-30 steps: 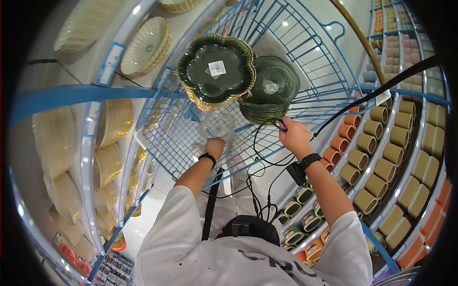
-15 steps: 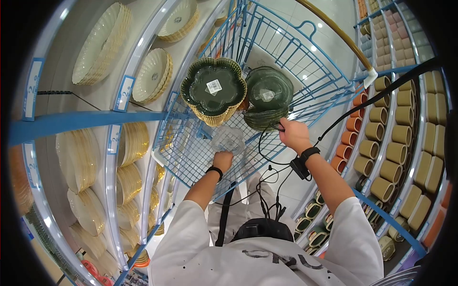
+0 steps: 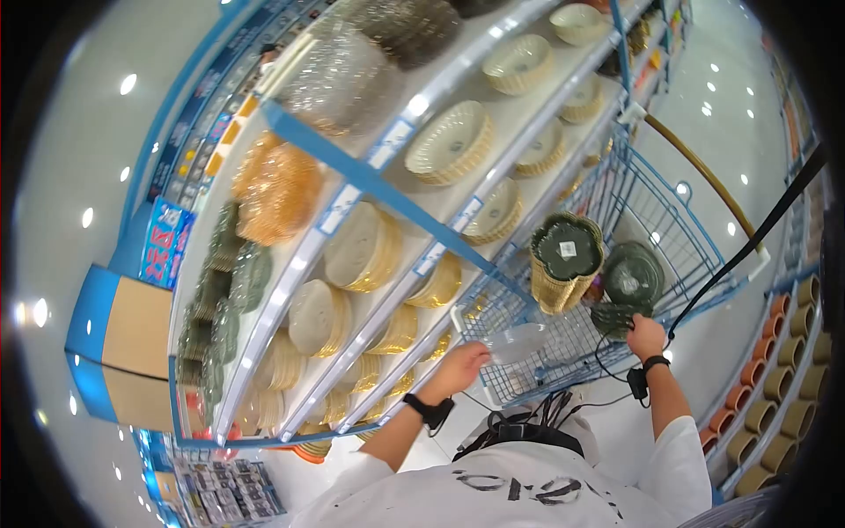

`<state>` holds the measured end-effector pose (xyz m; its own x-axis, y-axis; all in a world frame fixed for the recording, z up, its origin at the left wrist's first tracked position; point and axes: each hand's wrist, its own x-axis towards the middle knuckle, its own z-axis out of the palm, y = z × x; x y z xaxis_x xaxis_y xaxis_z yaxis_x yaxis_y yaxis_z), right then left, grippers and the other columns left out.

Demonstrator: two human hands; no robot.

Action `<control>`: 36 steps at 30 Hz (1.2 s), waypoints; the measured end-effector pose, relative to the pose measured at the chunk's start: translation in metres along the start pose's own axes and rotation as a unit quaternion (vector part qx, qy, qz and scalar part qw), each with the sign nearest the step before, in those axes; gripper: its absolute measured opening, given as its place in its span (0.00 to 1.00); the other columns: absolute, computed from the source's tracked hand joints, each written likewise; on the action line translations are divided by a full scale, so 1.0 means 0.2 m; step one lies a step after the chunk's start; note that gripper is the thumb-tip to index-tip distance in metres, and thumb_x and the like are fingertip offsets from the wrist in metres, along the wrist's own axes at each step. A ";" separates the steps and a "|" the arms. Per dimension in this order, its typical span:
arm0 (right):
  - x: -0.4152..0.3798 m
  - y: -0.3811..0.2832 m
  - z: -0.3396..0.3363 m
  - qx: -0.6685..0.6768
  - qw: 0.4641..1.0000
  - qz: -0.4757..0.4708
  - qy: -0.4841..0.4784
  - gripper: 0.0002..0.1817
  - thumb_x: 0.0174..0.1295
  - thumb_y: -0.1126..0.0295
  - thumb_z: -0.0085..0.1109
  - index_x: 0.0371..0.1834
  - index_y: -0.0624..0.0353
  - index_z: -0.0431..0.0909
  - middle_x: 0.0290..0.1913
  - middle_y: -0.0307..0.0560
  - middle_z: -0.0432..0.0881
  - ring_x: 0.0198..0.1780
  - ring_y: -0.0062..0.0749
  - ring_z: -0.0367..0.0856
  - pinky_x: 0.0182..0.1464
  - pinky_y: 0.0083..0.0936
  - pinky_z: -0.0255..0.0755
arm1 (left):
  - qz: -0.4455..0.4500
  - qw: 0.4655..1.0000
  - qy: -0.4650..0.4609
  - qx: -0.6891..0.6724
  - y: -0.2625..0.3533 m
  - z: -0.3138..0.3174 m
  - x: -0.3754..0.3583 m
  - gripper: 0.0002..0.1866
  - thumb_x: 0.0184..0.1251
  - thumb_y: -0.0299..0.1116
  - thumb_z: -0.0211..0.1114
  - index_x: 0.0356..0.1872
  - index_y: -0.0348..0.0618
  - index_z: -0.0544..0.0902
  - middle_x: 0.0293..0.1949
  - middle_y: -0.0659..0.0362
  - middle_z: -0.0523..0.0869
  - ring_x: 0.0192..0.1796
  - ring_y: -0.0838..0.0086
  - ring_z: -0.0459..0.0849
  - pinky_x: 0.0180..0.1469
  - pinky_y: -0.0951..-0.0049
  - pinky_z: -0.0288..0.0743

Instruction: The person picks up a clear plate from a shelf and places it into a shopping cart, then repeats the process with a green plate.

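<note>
Shop aisle, shelves of plates upper left. Centre: left hand (image 3: 459, 368) closed on clear glass bowl (image 3: 518, 341); right hand (image 3: 647, 336) gripping blue cart (image 3: 653, 220) beside 2 green plate stacks (image 3: 630, 280).

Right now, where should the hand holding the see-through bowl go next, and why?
Probably up toward the shelves. The left hand holds the clear glass bowl at the blue cart's near edge, beside the shelf fronts, while the right hand grips the cart by the green plates.
</note>
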<state>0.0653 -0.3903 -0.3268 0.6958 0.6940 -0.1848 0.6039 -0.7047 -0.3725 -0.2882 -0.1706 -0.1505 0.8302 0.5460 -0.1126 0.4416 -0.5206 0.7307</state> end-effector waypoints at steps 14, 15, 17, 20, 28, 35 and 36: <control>0.01 0.01 0.02 0.005 1.000 -0.017 0.001 0.06 0.53 0.70 0.61 0.32 0.60 0.79 0.31 0.57 0.85 0.37 0.56 0.84 0.41 0.47 0.78 | 0.129 0.830 0.473 0.265 1.05 -1.71 -0.25 0.07 0.74 0.28 0.58 0.43 0.34 0.81 0.38 0.60 0.84 0.42 0.77 0.80 0.48 0.76 0.73; 0.00 0.00 0.02 0.007 1.000 -0.018 -0.003 0.06 0.53 0.70 0.61 0.32 0.60 0.79 0.31 0.57 0.85 0.37 0.56 0.84 0.41 0.47 0.78 | 0.118 0.805 0.491 0.310 0.97 -1.78 -0.20 0.07 0.73 0.28 0.59 0.42 0.34 0.81 0.37 0.58 0.85 0.42 0.76 0.81 0.48 0.75 0.73; 0.00 -0.01 -0.02 -0.007 1.000 -0.011 0.000 0.06 0.53 0.70 0.60 0.32 0.60 0.80 0.31 0.57 0.85 0.37 0.57 0.84 0.42 0.47 0.78 | 0.099 0.776 0.513 0.353 0.79 -1.88 -0.09 0.07 0.71 0.28 0.60 0.40 0.34 0.81 0.37 0.55 0.85 0.41 0.71 0.82 0.48 0.73 0.74; 0.01 -0.01 -0.03 -0.032 0.999 -0.001 -0.039 0.09 0.53 0.68 0.61 0.37 0.58 0.80 0.36 0.56 0.86 0.41 0.54 0.85 0.42 0.46 0.79 | 0.085 0.788 0.501 0.348 0.54 -1.94 0.04 0.06 0.70 0.28 0.60 0.39 0.34 0.82 0.36 0.53 0.85 0.41 0.67 0.84 0.48 0.72 0.75; 0.02 0.03 0.03 -0.004 1.000 -0.025 -0.009 0.08 0.52 0.69 0.61 0.35 0.59 0.80 0.34 0.55 0.86 0.40 0.54 0.85 0.43 0.46 0.78 | 0.103 0.824 0.438 0.344 0.39 -1.93 0.18 0.07 0.72 0.27 0.59 0.42 0.34 0.82 0.39 0.54 0.86 0.43 0.70 0.84 0.50 0.73 0.75; 0.03 0.05 0.06 -0.009 0.999 -0.031 0.009 0.07 0.52 0.69 0.62 0.33 0.58 0.80 0.32 0.55 0.85 0.38 0.55 0.85 0.42 0.47 0.78 | 0.079 0.848 0.407 0.329 0.38 -1.98 0.13 0.06 0.70 0.26 0.60 0.42 0.35 0.82 0.39 0.54 0.85 0.41 0.68 0.84 0.48 0.72 0.75; 0.02 0.04 0.05 -0.009 0.999 -0.032 0.009 0.07 0.52 0.69 0.62 0.33 0.58 0.80 0.32 0.55 0.85 0.38 0.55 0.85 0.42 0.47 0.78 | 0.078 0.854 0.406 0.316 0.39 -1.97 0.11 0.06 0.71 0.26 0.60 0.42 0.35 0.82 0.38 0.54 0.85 0.41 0.70 0.83 0.47 0.72 0.75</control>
<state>0.0689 -0.3916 -0.3400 0.6621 0.7354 -0.1445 0.6546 -0.6613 -0.3663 -0.3684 0.0590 0.1694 0.4985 0.5795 0.6447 0.6558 -0.7385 0.1567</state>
